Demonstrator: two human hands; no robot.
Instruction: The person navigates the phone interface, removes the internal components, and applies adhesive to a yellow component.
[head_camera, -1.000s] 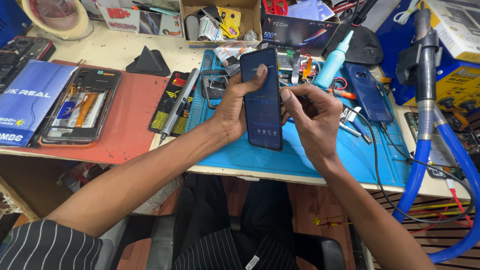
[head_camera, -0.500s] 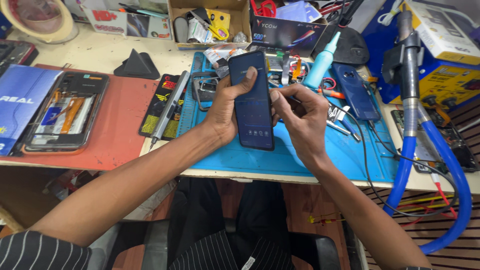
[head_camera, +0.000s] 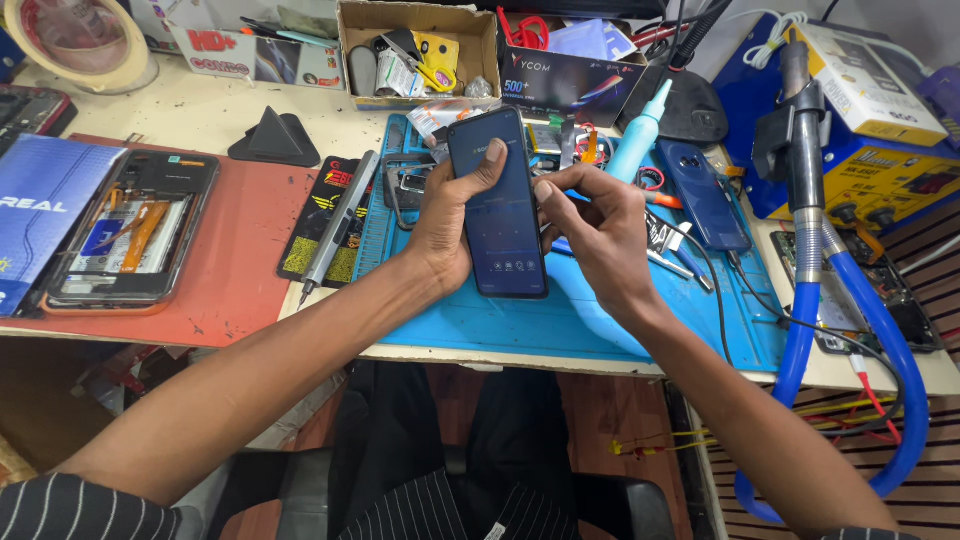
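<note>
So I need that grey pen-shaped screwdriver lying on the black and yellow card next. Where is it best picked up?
Probably pinch the grey screwdriver around mid-barrel, coming from above. It lies flat and slanted on the black card, tip toward the bench edge, its long sides free. The left hand sits nearest but holds the phone.

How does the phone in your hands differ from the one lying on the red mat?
The held phone is whole, screen lit, gripped by the left hand with the right hand at its edge. The opened phone lies flat on the red mat, back off, insides showing. Both are dark slabs.
</note>
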